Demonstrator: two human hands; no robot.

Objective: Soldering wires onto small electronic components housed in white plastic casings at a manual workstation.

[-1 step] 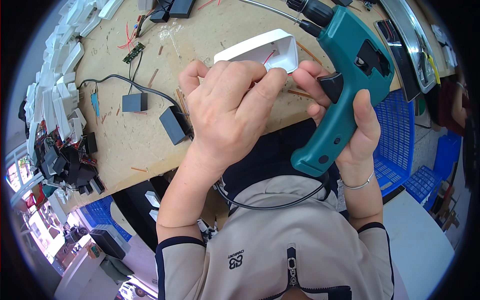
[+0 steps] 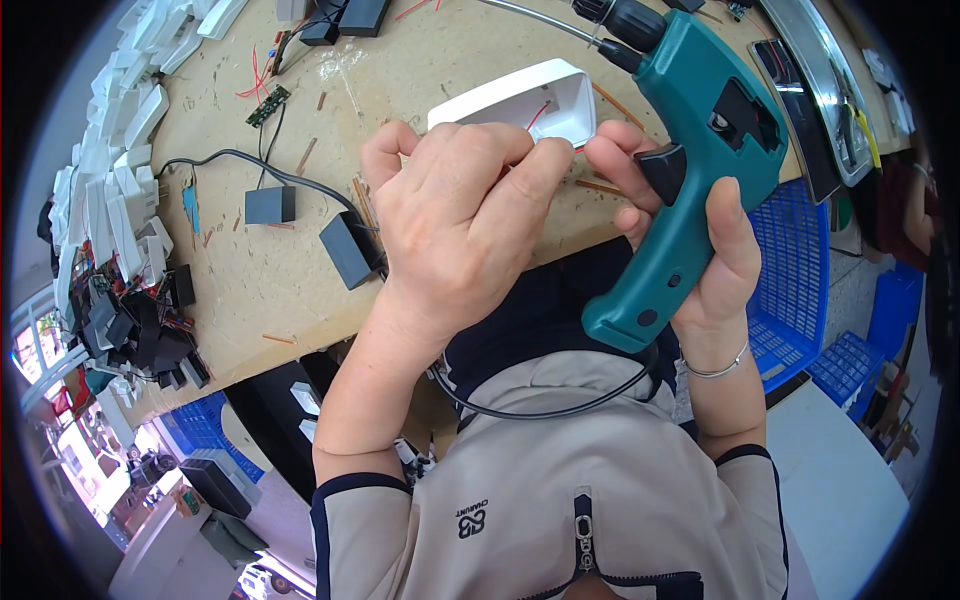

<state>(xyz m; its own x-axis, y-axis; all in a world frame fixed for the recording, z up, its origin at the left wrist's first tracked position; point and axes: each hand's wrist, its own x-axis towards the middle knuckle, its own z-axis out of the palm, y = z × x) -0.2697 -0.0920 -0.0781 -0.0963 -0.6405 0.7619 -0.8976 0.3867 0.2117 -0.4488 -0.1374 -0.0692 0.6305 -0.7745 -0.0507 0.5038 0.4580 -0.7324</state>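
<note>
A teal pistol-shaped soldering gun (image 2: 665, 220) with a black trigger and a thin metal tube lies across the palm of my right hand (image 2: 715, 265). My right thumb rests along its grip, and the right fingertips come out past the trigger. My left hand (image 2: 455, 215) is closed in a pinch in front of a white plastic housing (image 2: 510, 88), hiding its near side. Inside the housing shows a red wire (image 2: 538, 115) that passes behind my left fingers. A bit of red shows again at my left thumb tip, beside the right fingertips.
White housings (image 2: 125, 200) are heaped at the left, above a pile of black boxes (image 2: 130, 330). Black blocks (image 2: 348, 250) with cables and a green circuit board (image 2: 268, 105) lie on the table (image 2: 250, 320). A blue crate (image 2: 790, 290) stands at the right. A black cord (image 2: 540, 412) crosses my lap.
</note>
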